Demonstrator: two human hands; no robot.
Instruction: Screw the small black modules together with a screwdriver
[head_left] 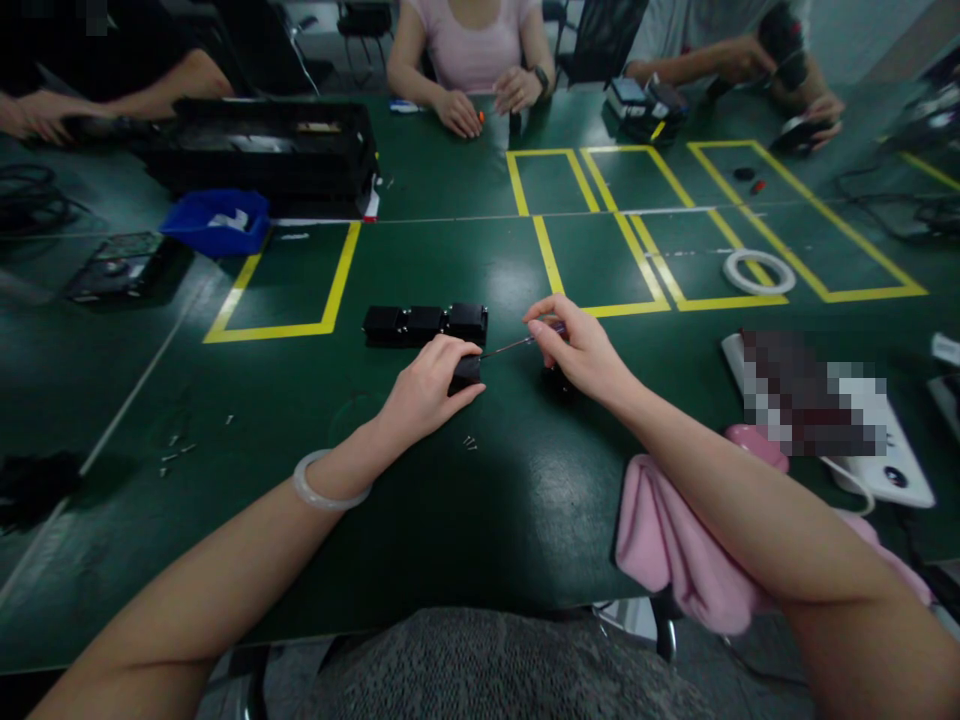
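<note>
My left hand (431, 382) is closed round a small black box (466, 372), keeping it on the green table. A screwdriver (517, 345) is pinched in my right hand (574, 350), its thin shaft slanting left so the tip meets the box's right end. Just behind my left hand stands a row of similar black boxes (424, 322) with small screws along their edges. Partly hidden under my right hand is another dark object (559, 380). A few loose screws (470, 443) lie in front of the box.
More screws (176, 455) are scattered at left. A blue bin (217, 222) and a black rack (262, 150) stand behind. At right are a tape roll (759, 272), a pink cloth (675, 530) and a white device (892, 450). Several people sit across the table.
</note>
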